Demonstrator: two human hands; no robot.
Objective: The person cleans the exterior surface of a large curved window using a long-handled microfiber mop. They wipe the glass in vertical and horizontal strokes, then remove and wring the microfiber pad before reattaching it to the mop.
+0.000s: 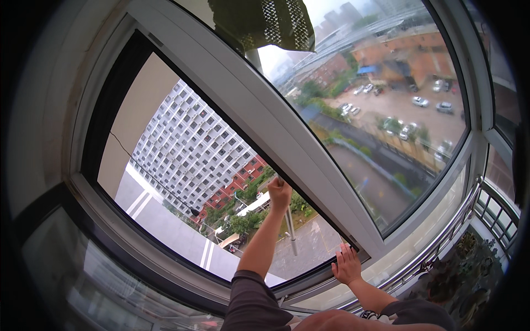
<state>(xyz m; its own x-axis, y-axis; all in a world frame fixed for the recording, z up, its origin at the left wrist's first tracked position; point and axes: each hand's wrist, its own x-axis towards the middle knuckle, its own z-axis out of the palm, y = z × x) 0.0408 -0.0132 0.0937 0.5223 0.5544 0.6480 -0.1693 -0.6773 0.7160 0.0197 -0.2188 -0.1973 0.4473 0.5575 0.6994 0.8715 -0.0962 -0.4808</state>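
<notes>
My left hand (280,193) reaches out through the open window and grips a pale metal pole (292,231). The pole's lower end hangs free outside, above the paved ground far below. Higher up, a dark green cloth pad (248,20) with silvery speckled stripes lies against the outer side of the window pane (364,136). A short light-coloured shaft (254,60) shows under the pad; the window frame hides whether it joins the pole. My right hand (348,265) rests with fingers spread on the lower corner of the window frame (364,253), holding nothing.
A wide white sash bar (265,111) runs diagonally beside my left arm. A steel railing (439,244) and potted plants (455,277) stand at lower right. Outside, a thin cable (153,177) crosses before a tall building (198,145). Water blurs parts of the pane.
</notes>
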